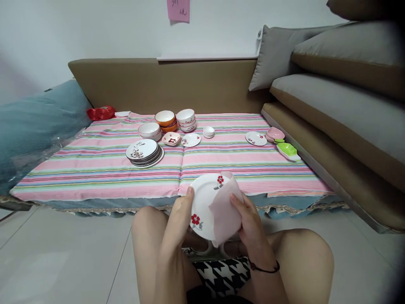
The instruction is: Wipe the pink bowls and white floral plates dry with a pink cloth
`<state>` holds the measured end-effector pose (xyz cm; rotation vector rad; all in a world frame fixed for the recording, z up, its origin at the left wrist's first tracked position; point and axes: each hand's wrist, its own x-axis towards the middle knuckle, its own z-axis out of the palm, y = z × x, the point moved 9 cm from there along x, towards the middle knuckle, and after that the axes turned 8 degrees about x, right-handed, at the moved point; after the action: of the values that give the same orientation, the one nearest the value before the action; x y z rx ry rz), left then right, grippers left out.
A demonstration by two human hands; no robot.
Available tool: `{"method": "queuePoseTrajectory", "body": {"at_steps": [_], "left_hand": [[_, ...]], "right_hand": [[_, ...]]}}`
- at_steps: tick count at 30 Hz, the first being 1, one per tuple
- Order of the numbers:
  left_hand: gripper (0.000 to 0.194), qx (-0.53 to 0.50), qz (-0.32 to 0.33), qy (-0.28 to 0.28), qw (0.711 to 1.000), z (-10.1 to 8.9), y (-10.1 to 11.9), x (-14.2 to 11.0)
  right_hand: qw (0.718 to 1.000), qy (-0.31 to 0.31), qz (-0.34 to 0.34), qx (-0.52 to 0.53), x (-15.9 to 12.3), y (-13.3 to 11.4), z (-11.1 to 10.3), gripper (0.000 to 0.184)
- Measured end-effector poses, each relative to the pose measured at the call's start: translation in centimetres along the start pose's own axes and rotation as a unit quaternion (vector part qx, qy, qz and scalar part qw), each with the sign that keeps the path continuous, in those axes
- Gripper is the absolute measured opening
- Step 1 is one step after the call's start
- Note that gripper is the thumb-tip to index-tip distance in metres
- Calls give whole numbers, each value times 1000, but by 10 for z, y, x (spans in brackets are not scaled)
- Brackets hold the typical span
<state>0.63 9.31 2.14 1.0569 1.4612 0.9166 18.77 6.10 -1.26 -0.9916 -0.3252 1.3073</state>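
Observation:
A white plate (pixel 204 202) with red flowers and grey leaves is held tilted above my lap. My left hand (pixel 181 215) grips its left rim, thumb on the face and fingers hidden behind. My right hand (pixel 249 215) is closed on the right side of the plate through a pale pink cloth (pixel 226 211). The thin cloth lies over the right part of the plate and folds round its edge. A matching small plate (pixel 191 140) and another flowered plate (pixel 256 138) lie on the striped cover beyond.
A stack of plates (pixel 144 152), white bowls (pixel 186 116), orange bowls (pixel 165 118) and small dishes (pixel 209 131) stand on the striped cloth (pixel 218 158). Pink bowls (pixel 275 133) and a green dish (pixel 287 150) sit right, beside stacked cushions (pixel 335 101). A red bundle (pixel 101 112) lies far left.

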Motion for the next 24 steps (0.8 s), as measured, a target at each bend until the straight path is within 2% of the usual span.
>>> {"method": "queuePoseTrajectory", "body": {"at_steps": [3, 6, 8, 11, 13, 16, 19, 21, 24], "left_hand": [[40, 36, 22, -113, 993, 10, -2, -1], [35, 32, 16, -153, 988, 11, -4, -5], [34, 28, -8, -163, 986, 13, -6, -7], [38, 12, -38, -138, 990, 11, -9, -6], [42, -9, -33, -100, 994, 9, -7, -3], [51, -30, -26, -11, 999, 5, -5, 2], [58, -64, -37, 77, 994, 5, -8, 3], [60, -97, -35, 70, 992, 13, -9, 5], [62, -88, -27, 15, 996, 22, -9, 6]], "right_hand": [[996, -45, 66, -29, -2, 7, -5, 36], [989, -74, 110, -68, -5, 14, -9, 33], [991, -56, 102, -71, -5, 14, -12, 32], [995, -29, 84, -47, -3, 13, -9, 31], [996, -40, 82, -12, -3, 14, 1, 34], [996, -45, 47, 54, -3, 12, 18, 42], [994, -2, -9, 105, -6, 8, 24, 51], [993, 18, -36, 115, -10, 6, 26, 56], [992, 26, -61, 106, -11, 0, 22, 57]]}}
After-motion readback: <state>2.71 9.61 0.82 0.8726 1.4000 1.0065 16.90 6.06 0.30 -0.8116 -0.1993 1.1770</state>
